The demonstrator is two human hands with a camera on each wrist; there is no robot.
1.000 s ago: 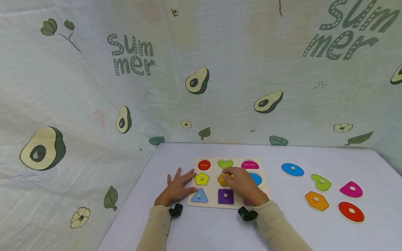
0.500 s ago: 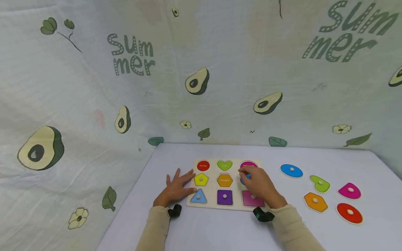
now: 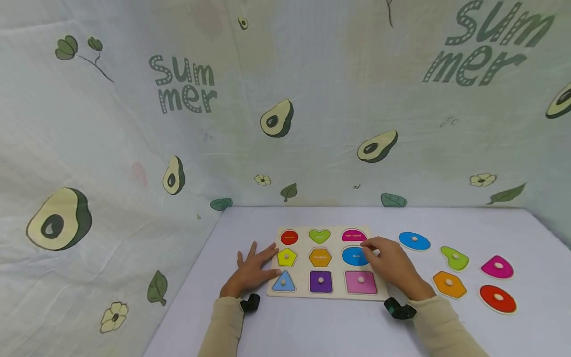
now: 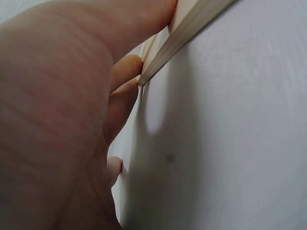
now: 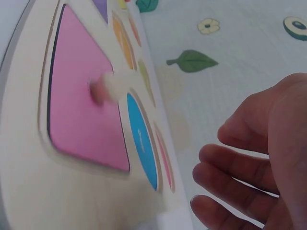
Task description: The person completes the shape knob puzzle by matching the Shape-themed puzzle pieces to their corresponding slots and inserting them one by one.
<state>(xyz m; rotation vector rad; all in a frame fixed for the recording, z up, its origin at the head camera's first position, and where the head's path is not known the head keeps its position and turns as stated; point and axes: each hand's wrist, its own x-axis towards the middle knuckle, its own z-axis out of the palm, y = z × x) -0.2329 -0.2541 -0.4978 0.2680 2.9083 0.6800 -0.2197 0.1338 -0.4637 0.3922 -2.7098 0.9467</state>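
Left hand (image 3: 251,270) lay flat on the worktop (image 3: 312,327), grip apart with fingers spread, fingertips touching the left edge of the board (image 3: 303,292) beside the yellow pentagon (image 3: 287,257) and blue triangle (image 3: 283,281); in the left wrist view, fingers (image 4: 125,72) pressed against the board's edge. Right hand (image 3: 392,265) rested over the board's right edge, grip loosely apart and holding nothing, fingertips just beside the blue oval slot (image 3: 354,256), near the pink square (image 3: 360,281). Board sat near the worktop's front edge, left of centre. Also seated in it: purple square (image 3: 320,281). Lay loose toward the right edge of the worktop, well apart from the board: blue oval (image 3: 414,241), green heart (image 3: 455,258), orange hexagon (image 3: 449,284), magenta piece (image 3: 497,267), red circle (image 3: 498,299).
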